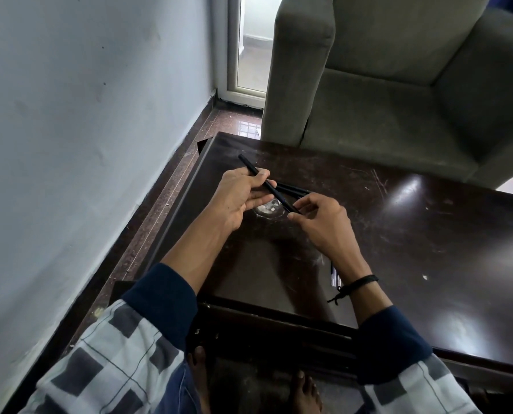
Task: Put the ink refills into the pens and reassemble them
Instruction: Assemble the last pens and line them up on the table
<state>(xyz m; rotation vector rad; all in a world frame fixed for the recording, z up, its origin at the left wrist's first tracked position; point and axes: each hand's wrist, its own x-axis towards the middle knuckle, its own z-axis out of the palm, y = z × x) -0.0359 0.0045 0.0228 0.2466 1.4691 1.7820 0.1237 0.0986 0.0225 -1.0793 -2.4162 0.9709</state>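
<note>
1. Leftmost, left hand [239, 196]: raised just above the dark wooden table [413, 234], toward its far left part. Thumb and fingers are closed round the upper middle of the black pen barrel [267, 183].
2. Black pen barrel: slim, straight, slanting from upper left down to lower right between the two hands, clear of the table. Judged light, rigid and smooth, so apt to slip or roll. Best taken near mid-length with one hand for steadiness, the open end left free.
3. Spare black pens [294, 189]: two or three lying on the table just behind the held barrel, partly hidden by it and the fingers. Count uncertain.
4. Pale round mark [269, 210]: on the table directly below the held barrel, with small light specks in it. What they are cannot be told.
5. Right hand [321, 224]: above the table, right of the mark. Thumb and forefinger pinch at the barrel's lower end. Whether they hold a refill tip or a nose piece is too small to tell.
6. Clear slender pieces [335, 274]: on the table near its front edge, beside the right wrist. Probably refills, judged thin, slightly flexible and easily bent. Handle near the tip end, feeding straight.
</note>
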